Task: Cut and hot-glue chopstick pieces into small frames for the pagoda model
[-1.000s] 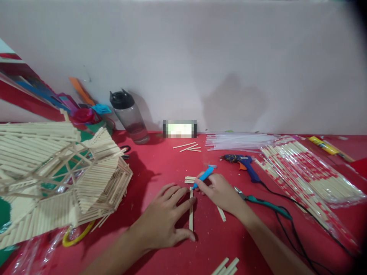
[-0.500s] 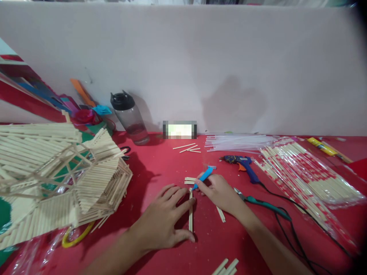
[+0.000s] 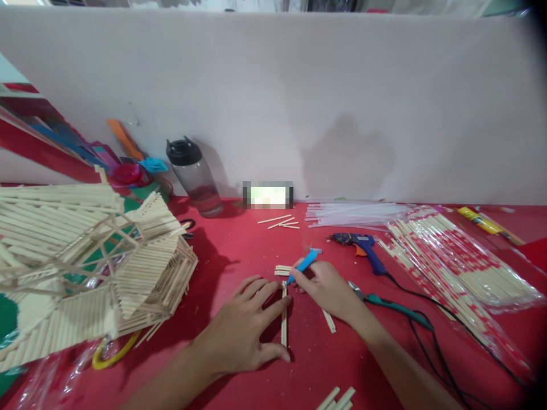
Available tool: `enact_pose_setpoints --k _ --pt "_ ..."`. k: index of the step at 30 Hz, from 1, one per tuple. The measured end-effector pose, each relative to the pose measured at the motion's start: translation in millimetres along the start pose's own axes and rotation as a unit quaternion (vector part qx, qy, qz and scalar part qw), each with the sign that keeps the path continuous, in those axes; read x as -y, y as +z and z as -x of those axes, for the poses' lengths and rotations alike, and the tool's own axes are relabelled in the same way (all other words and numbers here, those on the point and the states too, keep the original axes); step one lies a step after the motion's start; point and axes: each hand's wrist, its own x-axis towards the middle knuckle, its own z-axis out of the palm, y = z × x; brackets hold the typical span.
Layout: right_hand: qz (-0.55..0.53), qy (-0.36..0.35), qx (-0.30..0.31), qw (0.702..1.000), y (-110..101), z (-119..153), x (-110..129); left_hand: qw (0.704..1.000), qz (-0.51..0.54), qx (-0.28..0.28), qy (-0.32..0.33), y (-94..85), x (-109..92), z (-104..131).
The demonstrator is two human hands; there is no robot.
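My left hand (image 3: 245, 324) lies on the red table with its fingers spread. Its index finger and thumb rest over a short pair of light wooden sticks (image 3: 284, 322), pointing away from me. In the fingers of my right hand (image 3: 327, 287), closed, is a slim blue pen-like tool (image 3: 306, 261); its exact kind I cannot make out. The tool's lower tip is at the far end of the stick pair. Just beyond lie several short sticks (image 3: 282, 270) set crosswise. Another short stick piece (image 3: 329, 321) pokes out under my right wrist.
A large stick-built model (image 3: 147, 273) fills the left, with a bottle (image 3: 194, 179) behind it. At right are a glue gun (image 3: 359, 246), green-handled pliers (image 3: 397, 310), a black cable and bagged chopsticks (image 3: 474, 256). Clear glue sticks (image 3: 354, 214) lie by the wall; more sticks (image 3: 337, 398) are nearest me.
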Motion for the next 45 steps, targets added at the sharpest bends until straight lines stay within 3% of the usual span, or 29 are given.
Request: enact_pose_setpoints --k 7,11,17,26,35,45 --pt "0.014 -0.078 -0.015 0.997 -24.1 2.4 14.7 1.000 -0.013 -0.002 0.006 0.5 0.7 1.5" --pt "0.066 -0.126 -0.042 0.989 -47.2 0.7 5.6 1.000 -0.013 0.011 0.007 -0.4 0.6 2.5" --pt "0.230 -0.165 0.052 0.958 -70.1 -0.5 -24.6 0.999 -0.006 0.034 -0.001 -8.6 -9.8 0.0" --pt "0.274 -0.131 0.102 0.947 -63.0 -1.7 -29.9 0.999 -0.006 0.044 0.025 -2.0 -23.6 0.9" --pt "0.282 -0.133 0.078 0.947 -61.1 1.8 -17.8 0.999 -0.008 0.037 0.028 -3.0 -25.3 0.6" --pt "0.182 -0.156 0.022 0.971 -69.9 6.8 -1.7 0.998 -0.038 0.046 0.012 -10.3 -32.6 -3.0"
